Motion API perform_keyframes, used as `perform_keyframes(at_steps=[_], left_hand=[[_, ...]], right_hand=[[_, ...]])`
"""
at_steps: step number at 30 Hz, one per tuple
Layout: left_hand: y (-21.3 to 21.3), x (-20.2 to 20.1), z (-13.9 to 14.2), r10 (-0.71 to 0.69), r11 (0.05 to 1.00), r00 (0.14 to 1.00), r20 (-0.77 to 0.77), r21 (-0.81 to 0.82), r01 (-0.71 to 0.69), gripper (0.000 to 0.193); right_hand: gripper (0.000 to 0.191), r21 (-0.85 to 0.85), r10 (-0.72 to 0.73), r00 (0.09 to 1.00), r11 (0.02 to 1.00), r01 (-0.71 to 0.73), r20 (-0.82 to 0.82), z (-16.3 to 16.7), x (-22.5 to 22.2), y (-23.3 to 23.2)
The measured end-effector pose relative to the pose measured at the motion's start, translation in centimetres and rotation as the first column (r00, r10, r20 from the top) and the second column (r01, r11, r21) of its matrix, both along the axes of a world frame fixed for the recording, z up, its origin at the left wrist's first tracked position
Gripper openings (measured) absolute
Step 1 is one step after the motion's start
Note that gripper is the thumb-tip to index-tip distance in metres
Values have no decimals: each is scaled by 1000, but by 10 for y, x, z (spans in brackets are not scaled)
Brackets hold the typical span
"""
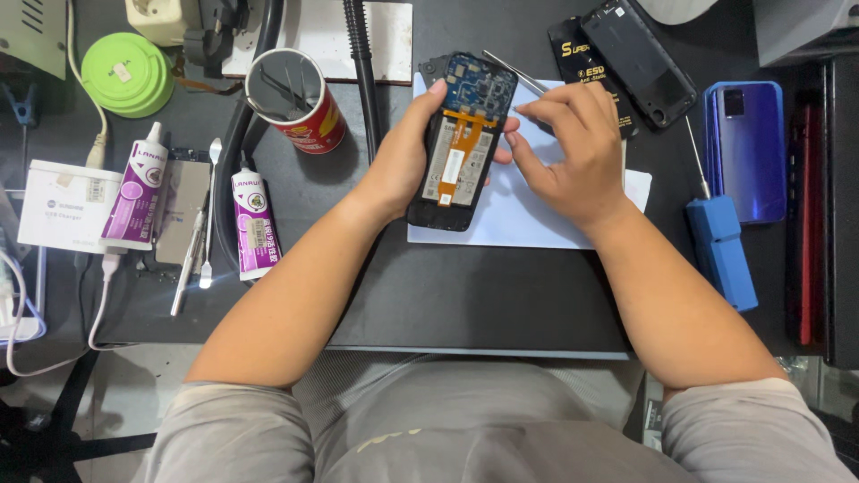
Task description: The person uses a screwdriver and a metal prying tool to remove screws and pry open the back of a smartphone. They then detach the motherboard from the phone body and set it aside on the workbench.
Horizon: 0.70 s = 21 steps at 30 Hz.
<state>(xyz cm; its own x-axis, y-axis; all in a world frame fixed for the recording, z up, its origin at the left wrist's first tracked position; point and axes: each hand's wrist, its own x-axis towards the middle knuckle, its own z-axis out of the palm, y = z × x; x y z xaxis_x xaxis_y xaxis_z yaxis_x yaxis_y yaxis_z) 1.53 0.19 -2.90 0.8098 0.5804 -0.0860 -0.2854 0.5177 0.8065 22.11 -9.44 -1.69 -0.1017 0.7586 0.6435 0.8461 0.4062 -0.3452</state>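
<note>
An opened phone (463, 143) with its back removed lies tilted over a white sheet (528, 210), showing a blue circuit board, an orange flex cable and a battery. My left hand (403, 156) grips its left edge, fingers curled over the top. My right hand (573, 152) is closed on thin metal tweezers (514, 72), whose tip rests near the phone's upper right corner. My right thumb touches the phone's right side.
Two purple-and-white glue tubes (253, 224) lie at left beside metal tools (201, 224). A red cup (300, 98) holds tools. A black back cover (640, 58), a blue phone (747, 148), a blue-handled tool (720, 246), a green round case (127, 73) and a white charger box (63, 206) surround the mat.
</note>
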Motion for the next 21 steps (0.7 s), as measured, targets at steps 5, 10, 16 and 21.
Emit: perform_keyframes(at_steps=[5, 10, 16, 21], left_hand=[[-2, 0, 0, 6, 1000, 1000, -14, 22, -6, 69], [-4, 0, 1, 64, 998, 995, 70, -12, -63, 68], [-4, -2, 5, 45, 999, 982, 184, -6, -44, 68], [-7, 1, 1, 272, 906, 962, 4, 336, -258, 41]], right_hand=[[25, 32, 70, 997, 997, -69, -35, -4, 1, -3], [37, -191, 87, 919, 967, -171, -384, -17, 1, -5], [47, -336, 44, 457, 616, -712, -888, -25, -21, -12], [62, -292, -14, 358, 609, -737, -933, -23, -30, -13]])
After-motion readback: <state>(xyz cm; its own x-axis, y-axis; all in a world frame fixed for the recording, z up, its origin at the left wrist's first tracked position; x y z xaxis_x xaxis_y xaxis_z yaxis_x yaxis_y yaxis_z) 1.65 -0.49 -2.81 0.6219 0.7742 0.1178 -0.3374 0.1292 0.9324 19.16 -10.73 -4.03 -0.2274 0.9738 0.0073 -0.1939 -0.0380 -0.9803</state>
